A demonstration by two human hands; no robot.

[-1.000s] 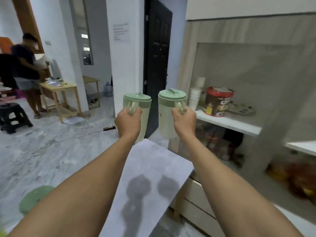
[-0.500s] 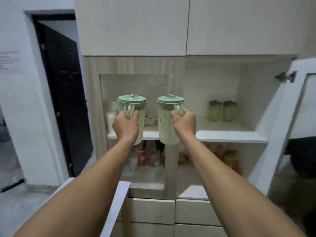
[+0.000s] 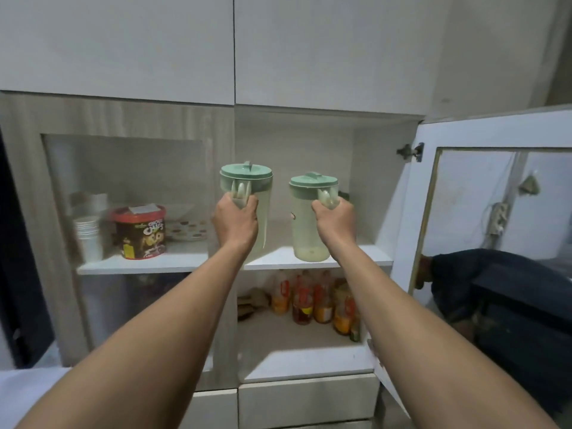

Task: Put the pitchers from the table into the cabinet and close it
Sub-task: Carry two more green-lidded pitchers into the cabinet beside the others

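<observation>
I hold two pale green pitchers with darker green lids, one in each hand. My left hand point(image 3: 236, 222) grips the handle of the left pitcher point(image 3: 247, 187), raised in front of the cabinet's centre post. My right hand point(image 3: 334, 222) grips the handle of the right pitcher point(image 3: 305, 218), whose base sits at or just above the white upper shelf point(image 3: 365, 257) inside the open right compartment. The cabinet door point(image 3: 495, 193) with its glass pane hangs wide open to the right. Earlier pitchers at the back of the shelf are hidden behind these two.
Behind the shut left glass door stand a chocolate cereal tub point(image 3: 140, 232), stacked white cups point(image 3: 89, 238) and plates. Several bottles point(image 3: 312, 300) fill the lower shelf. White drawers point(image 3: 306, 404) lie below. A dark bag point(image 3: 507, 305) sits beyond the open door.
Both pitchers have moved forward and right toward the open compartment; the right one now hangs low over the upper shelf. The view has closed in on the cabinet.
</observation>
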